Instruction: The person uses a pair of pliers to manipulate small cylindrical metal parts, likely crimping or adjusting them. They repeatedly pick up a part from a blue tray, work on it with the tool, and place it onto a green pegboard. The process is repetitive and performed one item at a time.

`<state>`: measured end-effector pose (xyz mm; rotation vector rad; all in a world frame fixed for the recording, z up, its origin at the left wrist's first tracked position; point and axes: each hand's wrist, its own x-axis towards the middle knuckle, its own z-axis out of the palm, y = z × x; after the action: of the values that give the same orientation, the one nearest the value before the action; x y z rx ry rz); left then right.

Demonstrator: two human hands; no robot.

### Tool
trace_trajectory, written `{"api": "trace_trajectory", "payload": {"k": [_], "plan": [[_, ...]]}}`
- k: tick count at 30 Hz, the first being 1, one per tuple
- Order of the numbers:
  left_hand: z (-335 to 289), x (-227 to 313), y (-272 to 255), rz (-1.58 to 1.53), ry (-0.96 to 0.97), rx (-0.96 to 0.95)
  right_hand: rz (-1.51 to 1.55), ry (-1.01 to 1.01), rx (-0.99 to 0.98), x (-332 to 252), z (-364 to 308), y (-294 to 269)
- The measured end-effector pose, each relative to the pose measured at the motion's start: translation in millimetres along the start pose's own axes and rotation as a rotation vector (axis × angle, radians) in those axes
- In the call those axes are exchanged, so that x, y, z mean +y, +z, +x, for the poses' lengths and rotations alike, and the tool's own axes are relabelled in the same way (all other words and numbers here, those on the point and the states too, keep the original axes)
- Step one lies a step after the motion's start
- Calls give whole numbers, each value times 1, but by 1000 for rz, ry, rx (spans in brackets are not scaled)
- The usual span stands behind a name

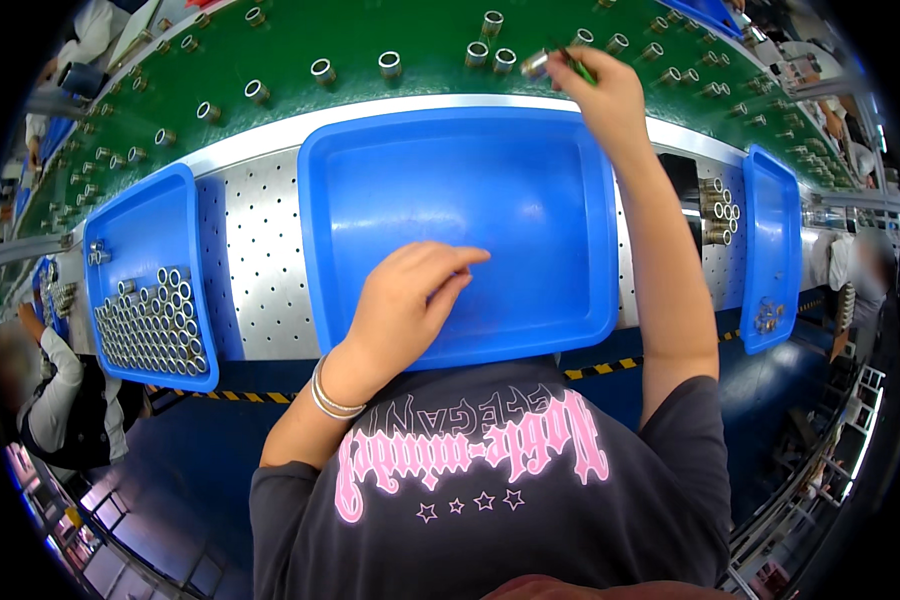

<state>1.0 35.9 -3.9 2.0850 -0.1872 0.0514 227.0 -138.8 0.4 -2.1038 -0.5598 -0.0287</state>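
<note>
Over the large blue tray point(460, 340), my left hand point(405, 305) hovers with its index finger stretched out and nothing held. My right hand point(605, 95) reaches across the tray to the green work surface point(430, 25). A short metal sleeve point(535, 66) sits tilted at its fingertips, pinched between them. A thin green pen-like tool point(582, 70) also lies in that hand; its far end is partly hidden by the fingers. Just left of the held sleeve, a few more sleeves point(477, 54) stand upright on the green surface.
Many similar sleeves stand spread along the green surface. At the left, a blue tray point(202, 310) holds rows of sleeves; another blue tray point(770, 240) at the right holds small parts. Sleeves point(720, 212) lie stacked beside it on the perforated metal plate point(265, 250). Other people sit at both sides.
</note>
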Motion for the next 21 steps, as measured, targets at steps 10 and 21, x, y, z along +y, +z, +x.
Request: {"api": "trace_trajectory", "payload": {"k": [10, 21], "plan": [[-3, 28, -33, 195, 114, -192, -366, -38, 113, 76, 71, 1], [11, 12, -20, 176, 99, 52, -638, 167, 102, 77, 12, -41]]}}
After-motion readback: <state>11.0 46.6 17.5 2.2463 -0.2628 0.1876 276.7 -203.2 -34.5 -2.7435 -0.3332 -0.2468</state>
